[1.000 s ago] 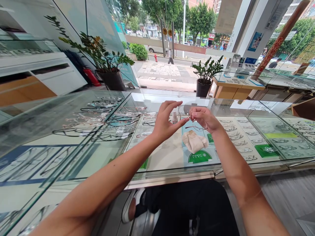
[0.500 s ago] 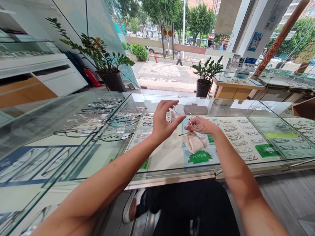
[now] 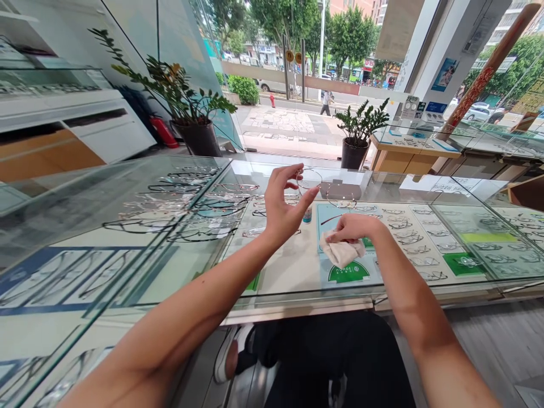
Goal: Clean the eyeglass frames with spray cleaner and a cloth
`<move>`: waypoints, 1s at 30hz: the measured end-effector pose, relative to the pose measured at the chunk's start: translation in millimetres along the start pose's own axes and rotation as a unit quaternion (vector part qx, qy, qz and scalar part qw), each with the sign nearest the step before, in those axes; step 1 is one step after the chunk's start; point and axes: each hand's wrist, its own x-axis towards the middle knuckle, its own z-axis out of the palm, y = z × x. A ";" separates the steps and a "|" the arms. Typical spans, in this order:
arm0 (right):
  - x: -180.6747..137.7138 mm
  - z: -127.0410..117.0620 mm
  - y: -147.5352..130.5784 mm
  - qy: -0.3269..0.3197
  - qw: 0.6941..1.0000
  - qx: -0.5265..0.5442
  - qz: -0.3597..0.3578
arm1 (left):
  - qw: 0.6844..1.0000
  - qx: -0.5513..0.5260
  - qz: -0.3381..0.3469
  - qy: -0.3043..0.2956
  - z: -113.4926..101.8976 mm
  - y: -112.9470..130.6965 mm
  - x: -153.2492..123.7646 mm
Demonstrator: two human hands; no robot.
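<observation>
Over the tabletop (image 3: 289, 266) my left hand (image 3: 283, 212) pinches the glasses (image 3: 309, 181); my right hand (image 3: 357, 228) grips the cloth (image 3: 342, 252); wiping, I judge, wants gentleness.

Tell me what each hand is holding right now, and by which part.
Left hand pinches the glasses by one lens rim. Right hand grips the cloth by its top, on the counter.

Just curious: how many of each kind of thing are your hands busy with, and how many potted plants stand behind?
Pair of glasses, in left hand: 1
White cloth, under right hand: 1
Little bottle: 1
Green potted plants: 2
Total: 5
</observation>
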 end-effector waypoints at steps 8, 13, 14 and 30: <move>6.9 5.2 5.3 0.120 0.991 0.033 -0.051 | 1.000 0.005 -0.003 0.000 0.2 0.8 0.3; 10.7 -0.1 8.6 0.191 0.981 0.010 0.020 | 1.000 -0.004 0.002 0.012 0.9 1.8 0.7; 11.4 -0.6 8.9 0.211 0.977 -0.009 0.026 | 1.000 -0.008 0.002 0.014 1.1 2.0 0.7; 10.3 -8.5 5.3 0.295 0.825 0.421 -0.232 | 0.998 -0.039 -0.002 0.047 4.1 0.3 0.2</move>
